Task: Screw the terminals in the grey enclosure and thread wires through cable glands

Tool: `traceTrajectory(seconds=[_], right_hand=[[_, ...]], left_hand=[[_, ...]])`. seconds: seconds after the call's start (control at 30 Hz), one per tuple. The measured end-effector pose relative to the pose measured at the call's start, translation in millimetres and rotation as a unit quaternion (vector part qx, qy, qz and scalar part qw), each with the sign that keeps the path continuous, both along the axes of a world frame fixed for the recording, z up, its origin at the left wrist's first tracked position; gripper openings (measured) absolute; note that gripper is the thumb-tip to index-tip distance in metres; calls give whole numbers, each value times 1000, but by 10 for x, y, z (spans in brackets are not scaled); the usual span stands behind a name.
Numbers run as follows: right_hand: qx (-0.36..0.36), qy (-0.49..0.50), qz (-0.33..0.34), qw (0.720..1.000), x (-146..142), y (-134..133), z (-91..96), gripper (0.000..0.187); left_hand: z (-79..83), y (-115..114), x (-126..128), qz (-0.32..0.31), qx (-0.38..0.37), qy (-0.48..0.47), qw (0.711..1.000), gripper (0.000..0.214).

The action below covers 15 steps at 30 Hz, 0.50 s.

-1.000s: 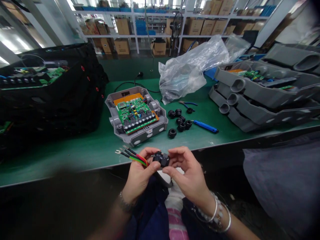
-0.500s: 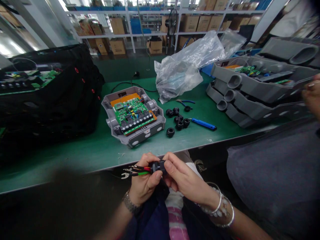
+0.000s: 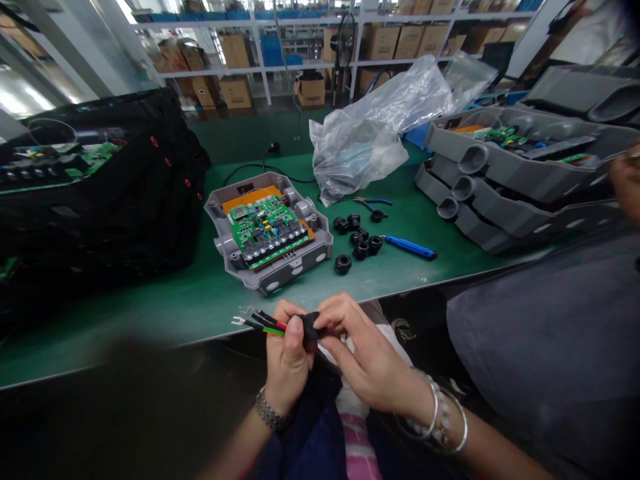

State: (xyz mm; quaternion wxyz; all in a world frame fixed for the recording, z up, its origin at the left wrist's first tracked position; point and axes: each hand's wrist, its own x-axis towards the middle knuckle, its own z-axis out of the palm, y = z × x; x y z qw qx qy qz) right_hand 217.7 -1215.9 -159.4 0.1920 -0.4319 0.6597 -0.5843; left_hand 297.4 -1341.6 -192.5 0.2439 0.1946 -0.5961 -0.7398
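Note:
Just in front of the bench edge, my left hand [image 3: 289, 353] is closed around a black cable gland [image 3: 311, 327]. From the gland, cable wires [image 3: 265, 325] in black, red and green-yellow stick out leftward, with fork terminals at their ends. My right hand [image 3: 357, 347] pinches the gland's right end between thumb and fingers. Past my hands, a grey housing [image 3: 265, 283] lies open on the bench, a green circuit board [image 3: 265, 227] inside it. Several loose black cable glands [image 3: 361, 251] lie to its right.
A blue-handled tool [image 3: 411, 247] and pliers [image 3: 373, 201] lie beside the glands. Clear plastic bags [image 3: 360, 157] sit behind. Stacked black housings [image 3: 165, 193] stand left, stacked grey housings [image 3: 510, 180] right. At the right edge is another person's hand [image 3: 627, 177].
My left thumb has moved onto the gland's near side and the wires have tipped slightly up and left. My right hand has shifted its pinch at the gland's right end.

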Motion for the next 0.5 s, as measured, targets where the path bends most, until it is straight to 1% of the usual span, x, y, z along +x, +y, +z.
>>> traceTrajectory(seconds=[0.03, 0.1, 0.13, 0.2, 0.27, 0.33, 0.4, 0.5], right_hand=[[1, -43, -2, 999, -14, -6, -7, 34], [25, -140, -27, 989, -19, -29, -18, 44], [39, -167, -42, 984, -15, -43, -21, 44], [45, -159, -63, 984, -11, -63, -16, 33], [13, -115, -60, 991, -26, -65, -3, 25], [-40, -102, -61, 992, -63, -51, 6, 26], [-86, -143, -83, 982, -117, -37, -5, 28], [-124, -259, -90, 953, -225, -41, -99, 38]], left_hand=[[0, -8, -1, -6, 3, -5, 1000, 39], [-10, -23, 0, -8, -13, -15, 1000, 40], [-16, -30, 2, -6, -22, -18, 1000, 41], [-19, -39, 3, -7, -17, -23, 1000, 42], [-7, -40, -1, -17, 14, -26, 999, 43], [14, -35, -12, -33, 53, -33, 998, 42], [31, -27, -34, -41, 82, -27, 995, 40], [44, -19, -81, -40, 111, 6, 993, 38]])
